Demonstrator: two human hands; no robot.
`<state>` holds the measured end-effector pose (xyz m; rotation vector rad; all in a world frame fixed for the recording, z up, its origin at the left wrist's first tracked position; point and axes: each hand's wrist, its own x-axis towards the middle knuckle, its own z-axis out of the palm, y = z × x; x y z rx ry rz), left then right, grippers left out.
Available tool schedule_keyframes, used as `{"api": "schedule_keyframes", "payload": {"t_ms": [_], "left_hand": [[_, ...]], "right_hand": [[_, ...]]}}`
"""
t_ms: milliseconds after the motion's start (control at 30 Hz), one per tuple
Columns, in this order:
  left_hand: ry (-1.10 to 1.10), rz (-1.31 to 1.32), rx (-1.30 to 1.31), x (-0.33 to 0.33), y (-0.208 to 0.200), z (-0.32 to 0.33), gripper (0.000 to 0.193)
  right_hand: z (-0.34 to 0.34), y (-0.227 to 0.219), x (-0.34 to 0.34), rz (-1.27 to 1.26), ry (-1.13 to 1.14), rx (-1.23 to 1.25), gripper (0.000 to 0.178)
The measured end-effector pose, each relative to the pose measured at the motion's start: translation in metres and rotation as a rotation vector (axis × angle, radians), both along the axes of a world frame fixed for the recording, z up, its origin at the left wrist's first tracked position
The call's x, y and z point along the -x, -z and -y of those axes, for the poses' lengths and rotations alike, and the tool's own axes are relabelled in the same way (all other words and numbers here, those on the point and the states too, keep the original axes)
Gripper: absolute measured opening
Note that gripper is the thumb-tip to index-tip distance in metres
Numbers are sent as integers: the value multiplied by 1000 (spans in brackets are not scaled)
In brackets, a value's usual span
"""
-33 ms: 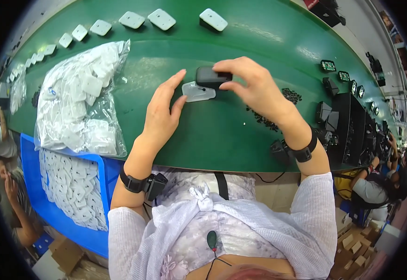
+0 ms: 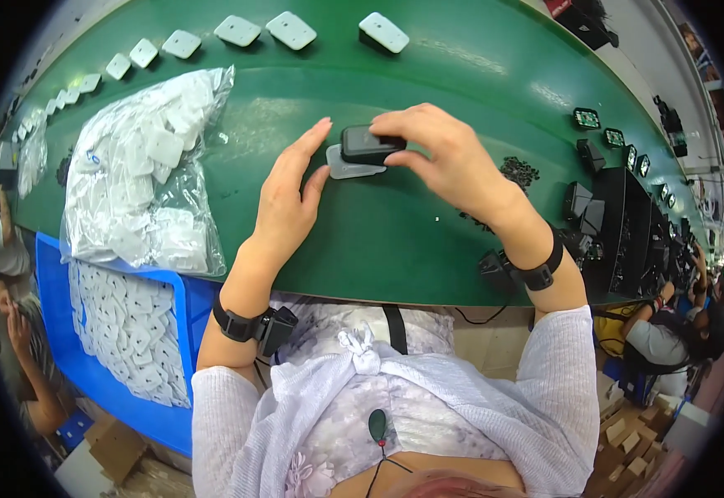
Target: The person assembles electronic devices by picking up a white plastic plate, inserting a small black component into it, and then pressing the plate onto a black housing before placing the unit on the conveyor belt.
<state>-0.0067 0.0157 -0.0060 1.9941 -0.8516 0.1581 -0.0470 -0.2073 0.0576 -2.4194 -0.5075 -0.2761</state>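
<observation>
My right hand [image 2: 438,153] grips a black rounded plastic housing [image 2: 362,148] by its right end, thumb in front and fingers behind. Under the housing lies a pale translucent plastic plate [image 2: 347,171] on the green table, mostly covered, with its left and front edges showing. My left hand [image 2: 289,178] is open beside them on the left, fingers stretched and apart. Its thumb tip is at the plate's left edge; whether it touches cannot be made out.
A clear bag of white plastic plates [image 2: 142,170] lies left, above a blue bin [image 2: 181,332] of similar plates. White-topped black housings [image 2: 291,31] line the far side. Small black parts [image 2: 518,172], black housings [image 2: 579,199] and a black tray [image 2: 619,224] are right. Other people sit at both sides.
My right hand has moved the black housing slightly left, so it covers more of the translucent plate. My left hand has barely moved.
</observation>
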Motion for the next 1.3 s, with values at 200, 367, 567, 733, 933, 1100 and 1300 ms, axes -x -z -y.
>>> {"api": "schedule_keyframes", "payload": {"t_ms": [200, 367, 567, 733, 933, 1100, 1300], "left_hand": [[50, 12, -50, 0, 3, -6, 47], [55, 104, -186, -2, 6, -9, 49], [0, 261, -383, 6, 1, -6, 49], [-45, 266, -319, 4, 1, 3, 54], [-35, -861, 334, 12, -10, 1, 36], [86, -1055, 578, 27, -14, -3, 36], [116, -993, 514, 31, -18, 0, 35]], "right_hand": [[-16, 17, -11, -19, -126, 134, 36], [-20, 23, -7, 24, -91, 171, 36], [-22, 39, 2, 135, 27, 175, 39], [-10, 27, -19, -104, -29, 1, 35], [-13, 9, -19, -568, 23, -822, 37], [-30, 8, 1, -473, 9, -783, 43], [-37, 1, 8, -317, 102, -678, 39]]}}
